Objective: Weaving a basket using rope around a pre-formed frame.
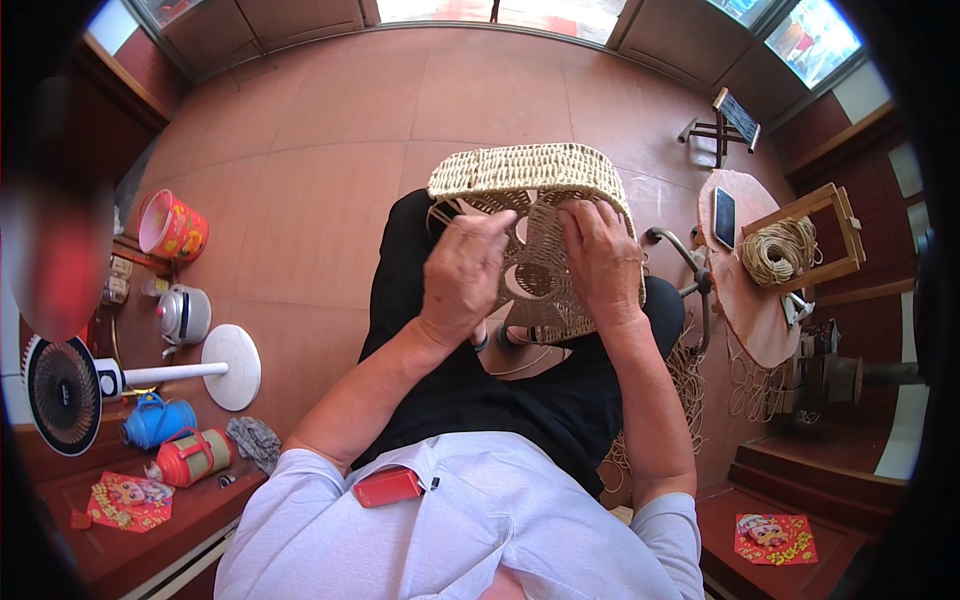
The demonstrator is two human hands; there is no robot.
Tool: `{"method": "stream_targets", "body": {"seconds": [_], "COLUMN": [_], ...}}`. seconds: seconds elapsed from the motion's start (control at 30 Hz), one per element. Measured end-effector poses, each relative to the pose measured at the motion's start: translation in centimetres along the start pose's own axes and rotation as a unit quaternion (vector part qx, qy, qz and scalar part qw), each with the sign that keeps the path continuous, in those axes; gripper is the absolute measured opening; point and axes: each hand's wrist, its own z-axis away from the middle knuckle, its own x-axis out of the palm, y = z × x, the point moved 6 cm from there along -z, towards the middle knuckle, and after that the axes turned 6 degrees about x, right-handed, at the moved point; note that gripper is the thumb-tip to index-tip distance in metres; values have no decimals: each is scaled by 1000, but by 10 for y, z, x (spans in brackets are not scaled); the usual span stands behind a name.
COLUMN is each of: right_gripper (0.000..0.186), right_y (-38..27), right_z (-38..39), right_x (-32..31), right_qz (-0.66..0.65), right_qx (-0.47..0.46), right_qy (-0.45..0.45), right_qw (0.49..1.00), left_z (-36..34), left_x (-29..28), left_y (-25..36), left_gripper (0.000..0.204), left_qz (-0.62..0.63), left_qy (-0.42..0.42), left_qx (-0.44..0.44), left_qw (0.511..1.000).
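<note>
A woven basket of pale twisted cord (530, 168) rests on its side between my knees, its hollow facing me. Inside it are round rings and a woven inner strip. My left hand (466, 272) is closed at the left of the opening, thumb and fingertips pressed together; whatever they pinch is too small to make out. At the right, my right hand (603, 262) has its fingers bent over the basket's woven inner part, gripping it near the right wall. A loose strand of cord shows at the basket's left edge.
To the right, a small table (735, 185) bears a phone (724, 217) and a coil of cord (775, 252) on a wooden frame. A folding stool (722, 130) stands beyond. At left are a red bucket (174, 226), a kettle (185, 314), a fan (62, 395) and thermos flasks (192, 456).
</note>
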Motion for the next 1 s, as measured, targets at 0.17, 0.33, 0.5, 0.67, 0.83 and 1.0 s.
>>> {"method": "stream_targets", "body": {"seconds": [0.17, 0.33, 0.5, 0.67, 0.83, 1.0], "right_gripper": [12, 15, 27, 23, 20, 16], "right_y": [10, 22, 38, 44, 41, 13], "right_z": [1, 3, 5, 6, 3, -1], "right_x": [3, 6, 4, 0, -4, -8], "right_qz": [-14, 40, 24, -15, -7, 60], "right_qx": [31, 23, 73, 88, 135, 103], "right_qy": [-46, -73, -76, -91, -77, -86], "right_qw": [998, 996, 994, 992, 988, 989], "left_z": [20, 126, 355, 543, 574, 567], "left_x": [-73, -157, -188, -141, -76, -26], "left_y": [-49, -172, -275, -264, -227, -253], "left_gripper": [12, 13, 15, 22, 24, 27], "left_qz": [-40, -184, -216, -127, -190, -156], "left_qy": [75, 78, -89, -199, -206, -299], "left_qx": [-118, -241, -548, -751, -681, -534], "left_qw": [989, 950, 803, 617, 676, 775]}}
